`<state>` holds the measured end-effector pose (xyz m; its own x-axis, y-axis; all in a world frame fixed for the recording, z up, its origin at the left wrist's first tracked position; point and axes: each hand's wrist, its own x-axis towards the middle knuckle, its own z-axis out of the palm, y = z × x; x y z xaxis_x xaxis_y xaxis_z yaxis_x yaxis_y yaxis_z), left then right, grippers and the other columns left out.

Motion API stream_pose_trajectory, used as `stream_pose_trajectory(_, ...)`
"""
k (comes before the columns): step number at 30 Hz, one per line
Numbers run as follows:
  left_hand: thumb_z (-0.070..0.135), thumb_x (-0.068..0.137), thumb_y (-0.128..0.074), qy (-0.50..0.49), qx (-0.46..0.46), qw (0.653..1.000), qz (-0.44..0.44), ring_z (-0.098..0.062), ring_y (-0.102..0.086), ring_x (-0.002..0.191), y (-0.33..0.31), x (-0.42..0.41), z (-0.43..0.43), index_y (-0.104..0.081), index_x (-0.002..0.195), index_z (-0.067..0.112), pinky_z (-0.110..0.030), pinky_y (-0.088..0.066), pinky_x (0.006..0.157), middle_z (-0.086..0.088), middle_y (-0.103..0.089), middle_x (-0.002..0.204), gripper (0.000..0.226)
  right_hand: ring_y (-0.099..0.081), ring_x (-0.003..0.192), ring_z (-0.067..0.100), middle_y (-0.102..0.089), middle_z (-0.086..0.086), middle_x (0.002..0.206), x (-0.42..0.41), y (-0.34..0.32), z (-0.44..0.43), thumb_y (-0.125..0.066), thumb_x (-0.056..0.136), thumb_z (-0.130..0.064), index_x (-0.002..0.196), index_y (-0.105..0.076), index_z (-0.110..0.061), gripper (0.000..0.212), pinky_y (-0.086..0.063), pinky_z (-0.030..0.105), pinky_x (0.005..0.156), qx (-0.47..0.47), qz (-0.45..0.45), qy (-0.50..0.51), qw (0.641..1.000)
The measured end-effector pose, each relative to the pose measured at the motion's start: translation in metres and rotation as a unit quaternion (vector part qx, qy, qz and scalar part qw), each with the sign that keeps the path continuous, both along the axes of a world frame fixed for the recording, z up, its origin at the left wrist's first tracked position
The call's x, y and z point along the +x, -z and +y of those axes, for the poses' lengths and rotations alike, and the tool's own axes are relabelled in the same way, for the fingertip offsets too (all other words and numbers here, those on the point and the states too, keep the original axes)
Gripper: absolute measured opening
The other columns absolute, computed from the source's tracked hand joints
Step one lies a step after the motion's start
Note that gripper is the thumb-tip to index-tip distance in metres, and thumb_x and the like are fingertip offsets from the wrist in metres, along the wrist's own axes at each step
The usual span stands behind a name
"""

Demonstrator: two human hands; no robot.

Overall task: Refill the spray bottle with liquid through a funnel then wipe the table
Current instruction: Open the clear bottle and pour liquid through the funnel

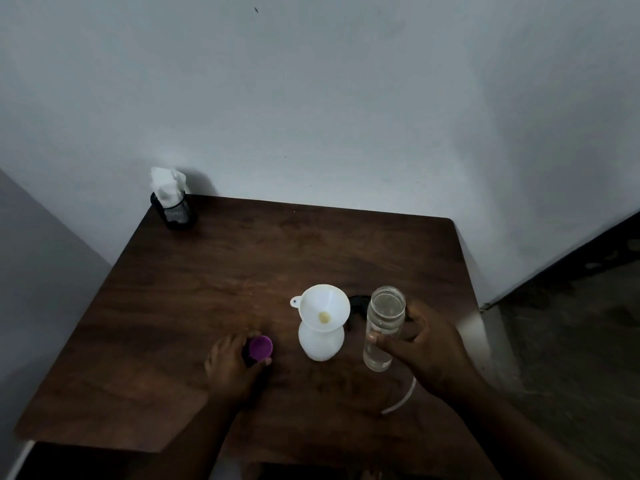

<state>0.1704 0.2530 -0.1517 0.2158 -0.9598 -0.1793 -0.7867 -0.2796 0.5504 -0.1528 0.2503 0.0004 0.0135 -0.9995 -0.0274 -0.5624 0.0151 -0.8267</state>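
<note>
A white spray bottle body stands near the middle of the dark wooden table, with a white funnel seated in its neck. To its right stands a clear open bottle holding clear liquid, and my right hand is wrapped around it. To the left of the white bottle my left hand holds a purple cap on the tabletop. A black object, partly hidden, lies behind the funnel and the clear bottle. A thin white tube lies on the table under my right forearm.
A black mesh holder with white tissues stands at the table's far left corner against the pale wall. The table's right edge borders a dark floor and a dark skirting strip.
</note>
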Motion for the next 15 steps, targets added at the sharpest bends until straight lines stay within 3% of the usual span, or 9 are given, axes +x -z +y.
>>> stream_pose_trajectory(5, 0.067, 0.064, -0.081, 0.025, 0.064, 0.997, -0.029, -0.027, -0.028, 0.147, -0.008, 0.000, -0.006, -0.045, 0.146, 0.036, -0.050, -0.023, 0.119, 0.004, -0.036, 0.157, 0.094, -0.064, 0.095, -0.009, -0.071, -0.023, 0.101, 0.005, 0.001, -0.002, -0.088, 0.067, -0.045, 0.109, -0.068, -0.035, 0.048, -0.052, 0.015, 0.077, 0.004, 0.009, -0.007, 1.000)
stream_pose_trajectory(7, 0.075, 0.069, -0.071, 0.019, 0.060, 0.997, 0.046, -0.028, -0.029, 0.147, -0.027, -0.010, -0.008, -0.045, 0.147, 0.033, -0.051, -0.027, 0.120, 0.002, -0.038, 0.156, 0.092, -0.063, 0.097, -0.011, -0.071, -0.025, 0.102, 0.007, 0.001, -0.003, -0.089, 0.068, -0.042, 0.111, -0.068, -0.035, 0.049, -0.049, 0.009, 0.078, 0.001, 0.001, -0.011, 1.000)
stream_pose_trajectory(8, 0.076, 0.072, -0.065, 0.009, 0.042, 0.992, 0.122, -0.027, -0.039, 0.141, -0.042, -0.017, -0.011, -0.053, 0.140, 0.031, -0.050, -0.036, 0.115, 0.001, -0.048, 0.148, 0.083, -0.062, 0.097, -0.013, -0.070, -0.026, 0.102, 0.008, 0.000, -0.004, -0.089, 0.068, -0.040, 0.111, -0.068, -0.035, 0.049, -0.047, 0.005, 0.077, 0.000, -0.004, -0.012, 1.000)
stream_pose_trajectory(10, 0.067, 0.080, -0.063, -0.041, -0.024, 0.962, 0.270, -0.020, -0.062, 0.112, -0.073, -0.036, -0.016, -0.069, 0.114, 0.028, -0.039, -0.054, 0.091, 0.002, -0.068, 0.117, 0.053, -0.061, 0.098, -0.014, -0.069, -0.028, 0.101, 0.010, 0.000, -0.005, -0.089, 0.067, -0.039, 0.111, -0.068, -0.034, 0.049, -0.045, 0.003, 0.076, -0.002, -0.011, -0.012, 1.000)
stream_pose_trajectory(12, 0.044, 0.093, -0.065, -0.097, -0.068, 0.938, 0.325, -0.015, -0.067, 0.087, -0.101, -0.052, -0.026, -0.071, 0.093, 0.021, -0.030, -0.053, 0.074, 0.001, -0.072, 0.091, 0.024, -0.062, 0.101, -0.012, -0.070, -0.027, 0.104, 0.011, -0.001, -0.007, -0.088, 0.068, -0.041, 0.115, -0.068, -0.035, 0.052, -0.046, 0.004, 0.079, -0.009, -0.008, -0.015, 1.000)
stream_pose_trajectory(15, 0.021, 0.099, -0.063, -0.157, -0.028, 0.904, 0.398, -0.017, -0.058, 0.075, -0.128, -0.063, -0.036, -0.067, 0.090, 0.003, -0.018, -0.048, 0.058, -0.006, -0.067, 0.081, 0.020, -0.062, 0.103, -0.012, -0.069, -0.030, 0.108, 0.011, -0.003, -0.008, -0.088, 0.069, -0.041, 0.118, -0.067, -0.036, 0.054, -0.048, 0.007, 0.081, -0.022, -0.002, -0.023, 1.000)
